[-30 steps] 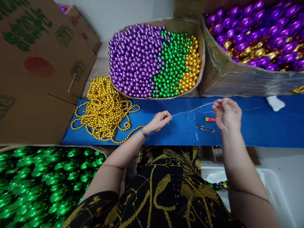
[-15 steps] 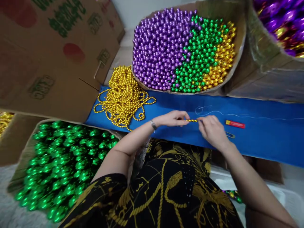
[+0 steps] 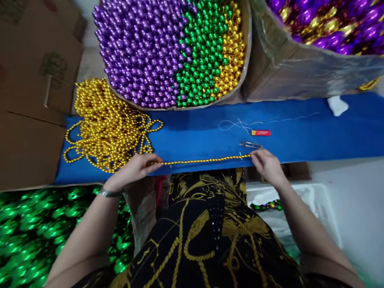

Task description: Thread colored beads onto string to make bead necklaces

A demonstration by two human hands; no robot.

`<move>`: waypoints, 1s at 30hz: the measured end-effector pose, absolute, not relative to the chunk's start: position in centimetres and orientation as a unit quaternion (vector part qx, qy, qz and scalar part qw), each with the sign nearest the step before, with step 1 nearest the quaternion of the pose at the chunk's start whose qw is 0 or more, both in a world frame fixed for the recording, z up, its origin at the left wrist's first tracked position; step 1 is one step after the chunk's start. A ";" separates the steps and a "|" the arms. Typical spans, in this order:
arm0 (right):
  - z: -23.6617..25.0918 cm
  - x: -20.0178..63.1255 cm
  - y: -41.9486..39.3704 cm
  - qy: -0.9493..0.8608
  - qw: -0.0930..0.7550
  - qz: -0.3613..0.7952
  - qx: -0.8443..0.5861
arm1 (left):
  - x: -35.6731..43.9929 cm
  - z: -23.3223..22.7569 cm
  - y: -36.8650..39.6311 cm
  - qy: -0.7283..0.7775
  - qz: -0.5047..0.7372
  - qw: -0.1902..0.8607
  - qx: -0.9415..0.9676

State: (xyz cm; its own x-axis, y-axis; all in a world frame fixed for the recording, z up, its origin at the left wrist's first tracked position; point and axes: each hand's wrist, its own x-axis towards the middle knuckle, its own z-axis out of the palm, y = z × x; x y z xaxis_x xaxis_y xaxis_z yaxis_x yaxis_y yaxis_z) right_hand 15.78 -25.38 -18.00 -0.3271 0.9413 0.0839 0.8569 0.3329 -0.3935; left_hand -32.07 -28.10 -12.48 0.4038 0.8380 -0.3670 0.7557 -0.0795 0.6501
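A gold bead string [image 3: 204, 161] is stretched nearly straight along the front of the blue cloth. My left hand [image 3: 136, 170], with a watch or bracelet at its wrist, pinches the string's left end. At the right end, my right hand [image 3: 267, 167] pinches it between thumb and fingers. Just above my right hand lie small thread snips [image 3: 251, 145]. Beyond them is a red and yellow packet or lighter-like piece [image 3: 261, 133], and a loose white thread [image 3: 229, 125] curls beside it. Beyond my left hand sits a heap of gold bead strings [image 3: 105, 128].
Behind the blue cloth [image 3: 192, 132] stands a box of purple, green and gold beads [image 3: 147, 52]. Another box [image 3: 300, 72] holds purple and gold beads. Large green beads [image 3: 45, 228] fill the lower left. A white basket [image 3: 321, 200] is at lower right; a cardboard box [image 3: 27, 132] stands left.
My hands have moved far apart, left hand leftward, and the gold bead string now spans between them. The view has shifted right, and the snips now show clearly.
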 end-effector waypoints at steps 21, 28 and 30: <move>-21.3 14.3 -26.4 -0.781 0.121 0.150 -0.594 | -29.5 -17.2 -31.3 0.633 0.064 0.301 0.711; -21.0 14.0 -26.1 -0.775 0.118 0.164 -0.599 | -29.4 -17.0 -31.3 0.645 0.022 0.244 0.724; -20.9 13.9 -26.1 -0.775 0.120 0.161 -0.599 | -29.4 -17.0 -31.3 0.645 0.016 0.240 0.725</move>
